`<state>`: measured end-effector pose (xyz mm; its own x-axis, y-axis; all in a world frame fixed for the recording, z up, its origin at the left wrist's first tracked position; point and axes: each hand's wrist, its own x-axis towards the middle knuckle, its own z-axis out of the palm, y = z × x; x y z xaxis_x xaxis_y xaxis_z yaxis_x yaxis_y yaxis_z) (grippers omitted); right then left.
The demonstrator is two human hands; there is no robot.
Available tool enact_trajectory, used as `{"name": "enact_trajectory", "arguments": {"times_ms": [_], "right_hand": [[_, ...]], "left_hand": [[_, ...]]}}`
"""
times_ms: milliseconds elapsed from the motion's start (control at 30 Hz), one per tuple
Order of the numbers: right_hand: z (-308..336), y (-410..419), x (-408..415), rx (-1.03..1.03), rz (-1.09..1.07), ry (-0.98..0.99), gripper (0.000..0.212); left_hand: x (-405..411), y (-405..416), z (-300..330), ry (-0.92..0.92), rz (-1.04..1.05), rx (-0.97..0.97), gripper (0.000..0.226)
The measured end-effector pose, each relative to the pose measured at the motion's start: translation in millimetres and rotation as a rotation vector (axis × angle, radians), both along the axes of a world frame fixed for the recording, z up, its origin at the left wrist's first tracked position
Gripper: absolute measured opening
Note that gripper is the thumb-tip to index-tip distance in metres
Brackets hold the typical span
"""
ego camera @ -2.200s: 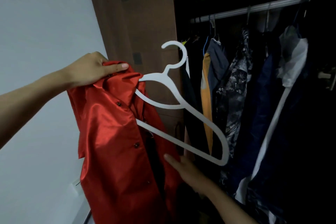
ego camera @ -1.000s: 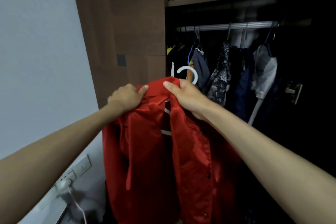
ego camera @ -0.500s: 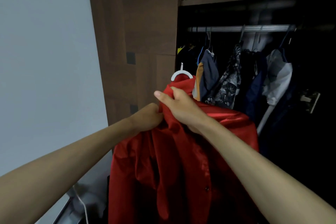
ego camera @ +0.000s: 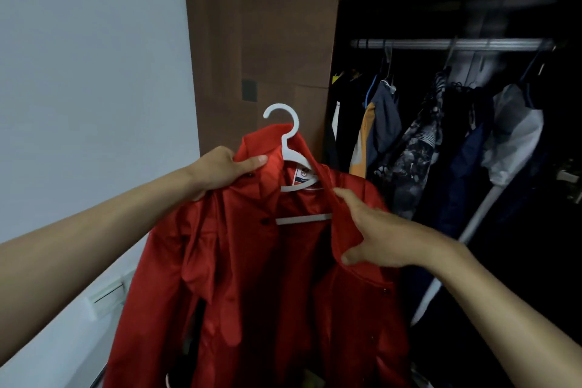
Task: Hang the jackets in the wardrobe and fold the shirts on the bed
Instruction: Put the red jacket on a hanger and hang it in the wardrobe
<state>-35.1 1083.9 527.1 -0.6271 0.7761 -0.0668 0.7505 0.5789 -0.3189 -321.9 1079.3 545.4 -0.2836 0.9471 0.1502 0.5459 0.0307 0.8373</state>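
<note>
1. Head view. Jacket (ego camera: 252,277) hangs with long axis vertical, collar up, open front facing the camera; it fills centre to lower centre of frame, in front of the wardrobe (ego camera: 261,41) edge, not on the rail (ego camera: 450,44).
2. Hanger (ego camera: 288,148) sits inside the collar; hook up, its opening toward frame left; crossbar horizontal across the open front.
3. Jacket: glossy red satin, dark buttons, a white label at the inner neck, the left-frame side creased.
4. Left hand (ego camera: 220,172): reaches from lower left, pinching the collar on the frame-left side, thumb on top.
5. Right hand (ego camera: 378,236): reaches from lower right, thumb and fingers curled round the front edge at frame right, below the collar.
6. Other clothes (ego camera: 409,151) hang on the rail, right of frame.
</note>
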Motion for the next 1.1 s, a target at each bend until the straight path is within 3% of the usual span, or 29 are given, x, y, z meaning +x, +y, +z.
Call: {"name": "enact_trajectory", "arguments": {"times_ms": [67, 133, 200, 267, 333, 400, 467, 567, 633, 767, 833, 933, 1100], "right_hand": [[-9.0, -9.0, -8.3, 0.143, 0.019, 0.15, 0.081], [-17.1, -15.4, -18.3, 0.195, 0.018, 0.44, 0.043], [-14.4, -18.2, -26.8, -0.053, -0.026, 0.792, 0.022], [-5.3, -21.4, -31.3, -0.404, -0.024, 0.981, 0.023], [-0.8, -18.4, -33.3, -0.519, 0.063, 0.97, 0.041], [-2.0, -11.9, -38.9, -0.45, 0.148, 0.943, 0.057], [-4.0, -5.4, -46.6, -0.123, 0.148, 0.869, 0.053], [-5.7, 4.4, -55.0, 0.37, 0.08, 0.61, 0.028], [-3.2, 2.9, -57.7, 0.461, 0.068, 0.473, 0.018], [6.4, -7.4, -65.6, 0.613, 0.197, 0.302, 0.027], [12.9, -7.3, -69.0, 0.566, 0.292, 0.223, 0.026], [16.8, -2.7, -72.7, 0.218, 0.345, 0.17, 0.025], [20.7, -0.3, -67.4, 0.032, 0.388, 0.287, 0.021]], "left_hand": [[-4.8, 0.1, -1.0, -0.019, 0.023, -0.014, 0.046], [-8.9, -1.1, -1.6, -0.062, 0.028, -0.046, 0.05], [-10.6, -3.2, -2.6, -0.098, 0.007, -0.078, 0.054], [-9.3, -7.5, -1.7, -0.133, -0.026, -0.11, 0.057], [-6.4, -11.4, 1.5, -0.177, -0.043, -0.166, 0.062], [-2.3, -15.5, 5.7, -0.214, -0.051, -0.226, 0.067], [2.1, -18.5, 8.7, -0.228, -0.068, -0.24, 0.072], [6.8, -21.5, 10.0, -0.226, -0.091, -0.235, 0.073], [8.6, -23.2, 10.4, -0.21, -0.101, -0.209, 0.067], [10.1, -24.9, 8.4, -0.199, -0.118, -0.179, 0.06], [10.6, -25.1, 6.8, -0.204, -0.126, -0.177, 0.058], [12.8, -25.6, 5.0, -0.205, -0.167, -0.172, 0.057], [12.9, -24.6, 2.4, -0.174, -0.183, -0.179, 0.062]]}}
